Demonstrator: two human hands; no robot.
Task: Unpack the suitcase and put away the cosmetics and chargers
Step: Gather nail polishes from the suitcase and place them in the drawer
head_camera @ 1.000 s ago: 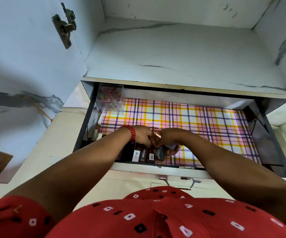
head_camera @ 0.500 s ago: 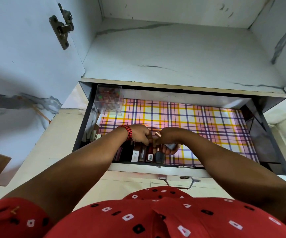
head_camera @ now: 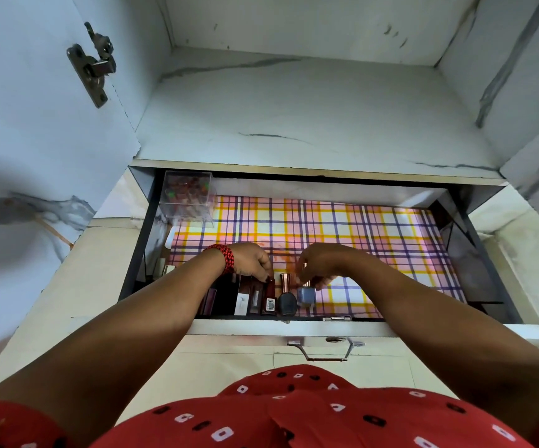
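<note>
Inside, left hand point(head_camera: 251, 260) pinches a glossy red tube point(head_camera: 270, 290); right hand point(head_camera: 323, 263) pinches a squat blue bottle point(head_camera: 306, 295).

One drawer point(head_camera: 465, 263) holds one plaid liner point(head_camera: 342, 227) and one clear box point(head_camera: 187, 202) of pins, too many and too small to count. Two polish bottles: a dark bottle point(head_camera: 287, 303) and a blue bottle point(head_camera: 305, 295). Left of them stand about five slim packs point(head_camera: 241, 299), one a red tube point(head_camera: 269, 297); the arm hides part of the row. Two hands: left hand point(head_camera: 252, 260), right hand point(head_camera: 321, 265). One wristband point(head_camera: 227, 258), one handle point(head_camera: 326, 352), two hinges point(head_camera: 95, 64), one on each side wall.
</note>
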